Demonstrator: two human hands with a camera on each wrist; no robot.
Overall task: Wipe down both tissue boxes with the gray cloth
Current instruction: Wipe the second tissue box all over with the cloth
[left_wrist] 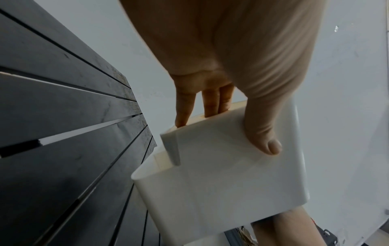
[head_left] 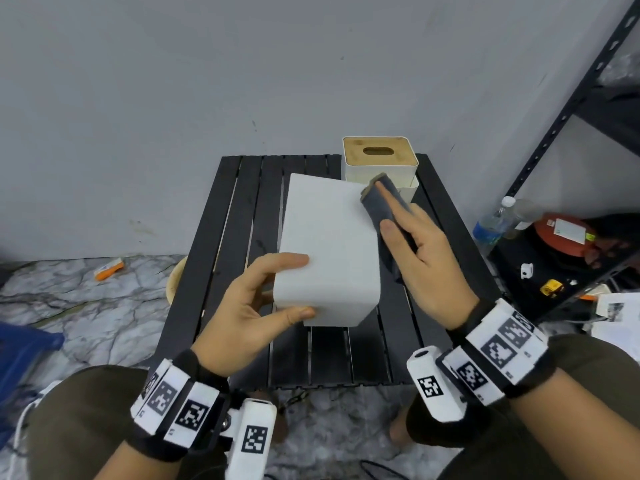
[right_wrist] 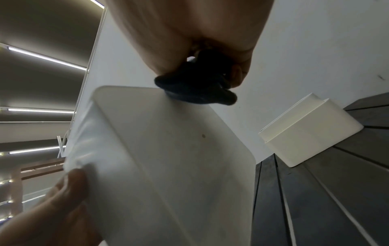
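Gripping the near end of a white box, the left hand holds it lifted above the black table and tipped, a plain broad face turned up toward the head camera. The thumb lies along the box's near side, the index finger reaches over the upper face, and the left wrist view shows the other fingers curled round the edge at the wood-lidded end — a firm clasp, the wrist bent inward from the left.

The right hand comes in from the right of the box with its palm down and its wrist slightly raised. It pinches a rolled gray cloth between thumb and fingers, the index finger laid straight along the top of the roll. The cloth's far end presses on the box's far right edge; the right wrist view shows the bunched cloth touching the box's corner there.

A second box with a wooden slotted lid stands upright on the table just beyond the held box, at the table's far right corner, untouched by either hand.
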